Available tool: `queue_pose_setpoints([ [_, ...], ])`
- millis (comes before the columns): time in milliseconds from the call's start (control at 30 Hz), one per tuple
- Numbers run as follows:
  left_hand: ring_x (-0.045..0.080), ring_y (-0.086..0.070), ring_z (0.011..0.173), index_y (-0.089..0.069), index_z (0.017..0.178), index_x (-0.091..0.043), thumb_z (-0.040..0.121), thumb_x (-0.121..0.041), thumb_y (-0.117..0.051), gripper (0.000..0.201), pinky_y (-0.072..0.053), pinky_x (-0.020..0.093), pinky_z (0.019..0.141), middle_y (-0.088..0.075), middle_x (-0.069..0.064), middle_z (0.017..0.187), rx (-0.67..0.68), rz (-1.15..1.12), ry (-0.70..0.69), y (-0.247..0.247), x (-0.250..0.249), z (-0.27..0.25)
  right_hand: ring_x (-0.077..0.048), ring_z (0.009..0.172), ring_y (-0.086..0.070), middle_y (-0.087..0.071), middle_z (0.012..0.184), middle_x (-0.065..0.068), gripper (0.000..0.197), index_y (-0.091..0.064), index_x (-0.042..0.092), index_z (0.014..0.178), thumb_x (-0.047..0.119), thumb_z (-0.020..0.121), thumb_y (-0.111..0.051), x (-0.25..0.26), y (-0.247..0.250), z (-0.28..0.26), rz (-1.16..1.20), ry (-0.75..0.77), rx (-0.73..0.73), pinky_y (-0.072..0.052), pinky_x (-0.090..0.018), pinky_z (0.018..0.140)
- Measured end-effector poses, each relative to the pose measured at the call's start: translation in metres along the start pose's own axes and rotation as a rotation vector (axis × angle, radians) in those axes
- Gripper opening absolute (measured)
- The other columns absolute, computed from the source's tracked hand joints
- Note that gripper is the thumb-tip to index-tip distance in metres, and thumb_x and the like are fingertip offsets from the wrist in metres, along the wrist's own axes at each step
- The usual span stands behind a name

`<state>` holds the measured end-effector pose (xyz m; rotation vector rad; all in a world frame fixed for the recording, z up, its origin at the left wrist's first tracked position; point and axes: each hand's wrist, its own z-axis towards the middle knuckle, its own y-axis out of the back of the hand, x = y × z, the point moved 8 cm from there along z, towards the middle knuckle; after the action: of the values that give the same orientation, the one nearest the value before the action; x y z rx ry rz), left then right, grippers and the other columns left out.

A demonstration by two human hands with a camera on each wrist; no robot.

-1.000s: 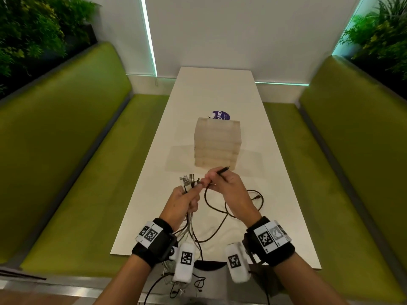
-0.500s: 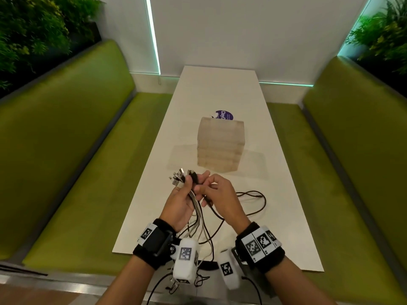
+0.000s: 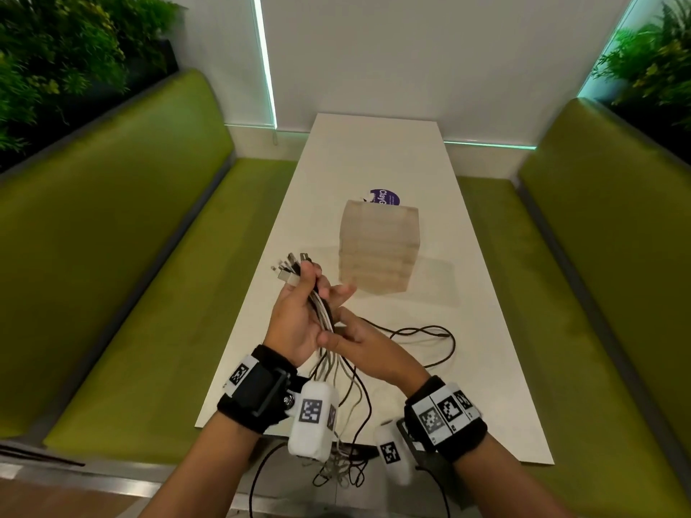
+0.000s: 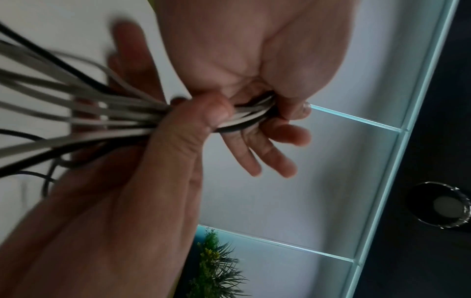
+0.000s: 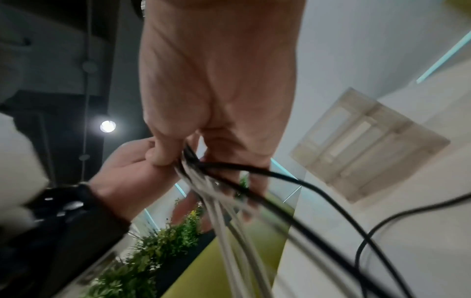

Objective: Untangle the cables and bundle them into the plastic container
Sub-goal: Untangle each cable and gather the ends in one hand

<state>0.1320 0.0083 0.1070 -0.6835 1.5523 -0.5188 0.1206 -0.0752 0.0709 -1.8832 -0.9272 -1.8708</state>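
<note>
A bundle of white and black cables (image 3: pixel 322 312) runs through both hands above the table's near end. My left hand (image 3: pixel 318 289) holds it just below the fanned connectors (image 3: pixel 289 269), thumb pressed over the cords and the other fingers stretched out. My right hand (image 3: pixel 334 329) grips the same bundle lower down, by the left palm's heel. In the left wrist view my left hand (image 4: pixel 288 131) clamps the cables (image 4: pixel 114 113). In the right wrist view my right hand (image 5: pixel 203 173) wraps the cables (image 5: pixel 229 221). The translucent plastic container (image 3: pixel 379 252) stands upright beyond the hands.
One black cable (image 3: pixel 430 330) loops on the white table (image 3: pixel 374 151) right of my hands. Loose cable ends (image 3: pixel 344 469) dangle past the table's near edge. A purple sticker (image 3: pixel 385 198) lies behind the container. Green benches (image 3: pixel 149 256) flank the table.
My right hand brought the black plug to the left hand's connectors, then slid down the bundle toward the left palm. The left fingers have spread out.
</note>
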Motion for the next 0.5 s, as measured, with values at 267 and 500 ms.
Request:
queue_pose_setpoints([
  [267,0.016,-0.063,0.059,-0.051,0.091,-0.008,0.091,-0.028,-0.047,0.021,-0.059,0.039,0.079,-0.044,-0.003,0.053,0.121,0.115,0.068,-0.002,-0.002,0.001,-0.026,0.066,-0.053,-0.045,0.061,-0.002,0.022,-0.049,0.021,0.080,0.018,0.101,-0.043,0.005,-0.004,-0.004,0.034,0.050,-0.011,-0.050,-0.026,0.064],
  [500,0.002,-0.024,0.036,-0.049,0.077,-0.012,0.092,-0.033,-0.045,0.025,-0.023,0.016,0.040,-0.029,-0.011,0.044,0.088,0.091,0.029,0.007,-0.019,-0.002,-0.007,0.093,-0.062,-0.066,0.096,0.011,0.016,-0.055,0.041,0.102,0.034,0.089,-0.061,-0.035,0.007,-0.013,-0.264,-0.109,0.223,-0.046,-0.033,0.091],
])
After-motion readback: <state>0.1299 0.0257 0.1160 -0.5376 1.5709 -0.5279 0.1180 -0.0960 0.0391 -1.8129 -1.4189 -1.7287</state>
